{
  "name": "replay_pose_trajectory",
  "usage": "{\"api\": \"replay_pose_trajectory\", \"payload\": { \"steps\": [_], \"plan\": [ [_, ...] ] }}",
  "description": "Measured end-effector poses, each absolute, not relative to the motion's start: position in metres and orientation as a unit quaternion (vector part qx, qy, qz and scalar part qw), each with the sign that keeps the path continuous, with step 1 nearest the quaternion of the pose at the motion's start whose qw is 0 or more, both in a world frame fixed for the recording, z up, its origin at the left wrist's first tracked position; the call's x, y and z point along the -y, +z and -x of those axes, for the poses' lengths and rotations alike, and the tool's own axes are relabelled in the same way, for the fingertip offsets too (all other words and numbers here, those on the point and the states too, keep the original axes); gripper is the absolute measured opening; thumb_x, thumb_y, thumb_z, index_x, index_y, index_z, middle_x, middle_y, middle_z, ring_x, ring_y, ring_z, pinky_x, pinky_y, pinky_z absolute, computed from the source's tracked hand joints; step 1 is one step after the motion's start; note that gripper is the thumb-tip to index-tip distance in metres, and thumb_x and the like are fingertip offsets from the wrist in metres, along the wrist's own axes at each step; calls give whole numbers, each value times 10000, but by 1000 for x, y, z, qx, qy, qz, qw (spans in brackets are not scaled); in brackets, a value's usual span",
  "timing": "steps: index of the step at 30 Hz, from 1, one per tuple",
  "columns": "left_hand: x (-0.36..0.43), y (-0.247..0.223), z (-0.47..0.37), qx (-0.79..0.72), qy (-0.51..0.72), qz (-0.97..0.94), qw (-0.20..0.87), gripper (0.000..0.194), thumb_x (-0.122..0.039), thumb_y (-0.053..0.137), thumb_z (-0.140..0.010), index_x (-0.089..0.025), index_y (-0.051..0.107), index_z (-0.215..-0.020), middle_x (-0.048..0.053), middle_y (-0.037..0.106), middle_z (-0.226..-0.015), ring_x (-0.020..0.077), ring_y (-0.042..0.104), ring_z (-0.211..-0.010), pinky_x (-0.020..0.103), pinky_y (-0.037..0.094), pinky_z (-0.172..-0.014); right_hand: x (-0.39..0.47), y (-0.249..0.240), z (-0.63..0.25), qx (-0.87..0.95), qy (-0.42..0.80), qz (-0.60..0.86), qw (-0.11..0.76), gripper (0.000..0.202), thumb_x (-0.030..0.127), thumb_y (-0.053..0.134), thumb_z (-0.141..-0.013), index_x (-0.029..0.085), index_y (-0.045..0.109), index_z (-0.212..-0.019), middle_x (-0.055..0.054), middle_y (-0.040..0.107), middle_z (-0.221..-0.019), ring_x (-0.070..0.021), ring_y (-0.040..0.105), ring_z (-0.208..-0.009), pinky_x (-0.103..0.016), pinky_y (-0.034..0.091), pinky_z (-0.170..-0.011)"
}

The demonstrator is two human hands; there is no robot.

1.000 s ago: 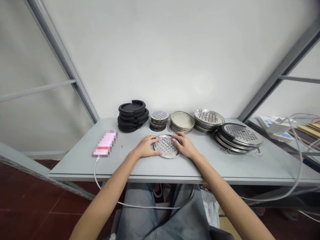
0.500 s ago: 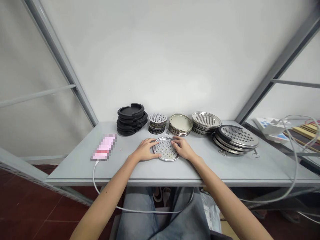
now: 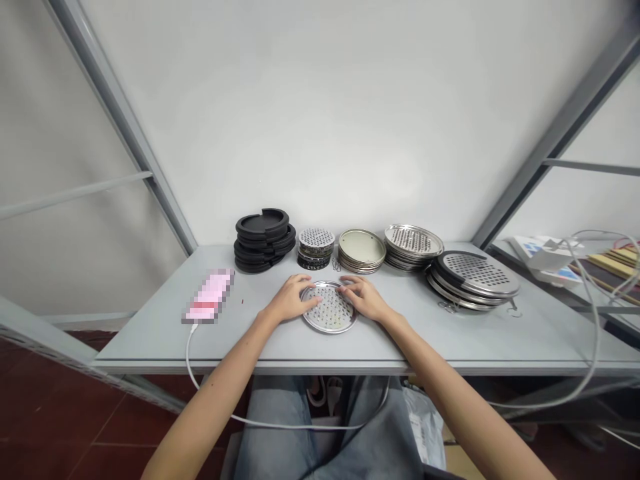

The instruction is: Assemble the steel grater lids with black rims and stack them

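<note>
A round metal grater disc [image 3: 330,313] with a raised rim lies flat on the grey table, near its front edge. My left hand [image 3: 293,297] rests at the disc's upper left, fingers spread, the thumb reaching over the rim. At the upper right is my right hand [image 3: 364,296], fingers also apart, with some fingertips over the rim. Neither hand is closed around the disc. Behind them stand a stack of small perforated discs [image 3: 317,239] and a stack of plain shallow metal dishes [image 3: 362,247].
Black rings [image 3: 263,233] are piled at the back left, beyond a pixelated pink phone [image 3: 210,297] with a white cable. Rimmed graters [image 3: 413,240] and black-edged grater assemblies [image 3: 483,273] stand at the right. Metal frame posts flank the table [image 3: 150,340].
The grater disc has moved slightly toward the front edge and a little left. Both hands have stayed nearly in place, now nearer its upper rim.
</note>
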State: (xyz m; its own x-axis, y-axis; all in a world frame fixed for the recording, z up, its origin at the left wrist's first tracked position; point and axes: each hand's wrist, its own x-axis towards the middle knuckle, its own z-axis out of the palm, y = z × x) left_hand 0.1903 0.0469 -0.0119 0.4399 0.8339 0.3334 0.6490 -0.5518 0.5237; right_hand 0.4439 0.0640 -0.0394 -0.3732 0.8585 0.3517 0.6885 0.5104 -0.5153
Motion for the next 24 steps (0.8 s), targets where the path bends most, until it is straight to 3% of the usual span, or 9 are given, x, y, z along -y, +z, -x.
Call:
{"api": "replay_pose_trajectory", "payload": {
  "steps": [4, 9, 15, 24],
  "plan": [
    [-48, -14, -193, -427, 288, -841, 163, 444, -432, 716, -779, -191, 667, -1149, 116, 556, -1288, 275, 516, -1222, 414, 407, -1072, -64, -40, -443, 822, 142, 465, 297, 391, 430, 438, -948, 239, 779, -957, -99, 643, -1265, -286, 577, -1175, -458, 413, -1030],
    [-48, -14, -199, -433, 293, -840, 147, 371, -375, 684, -807, -184, 672, -1126, 108, 572, -1268, 261, 525, -1206, 396, 410, -1065, -64, -40, -442, 824, 139, 463, 295, 385, 424, 433, -952, 249, 776, -953, -88, 667, -1222, -280, 592, -1151, -450, 419, -1016],
    [-52, -15, -213, -475, 285, -820, 145, 552, -340, 682, -775, -153, 551, -1278, 112, 592, -1279, 283, 534, -1198, 413, 411, -1058, -64, -40, -442, 822, 138, 463, 300, 358, 424, 459, -942, 259, 777, -951, -82, 680, -1197, -278, 608, -1120, -445, 427, -1000],
    [-59, -17, -216, -498, 227, -821, 158, 579, -279, 671, -752, -187, 529, -1306, 99, 569, -1323, 286, 501, -1238, 413, 384, -1073, -62, -37, -442, 819, 145, 464, 305, 361, 444, 474, -932, 252, 779, -950, -85, 685, -1187, -278, 617, -1104, -445, 432, -999]
  ]
}}
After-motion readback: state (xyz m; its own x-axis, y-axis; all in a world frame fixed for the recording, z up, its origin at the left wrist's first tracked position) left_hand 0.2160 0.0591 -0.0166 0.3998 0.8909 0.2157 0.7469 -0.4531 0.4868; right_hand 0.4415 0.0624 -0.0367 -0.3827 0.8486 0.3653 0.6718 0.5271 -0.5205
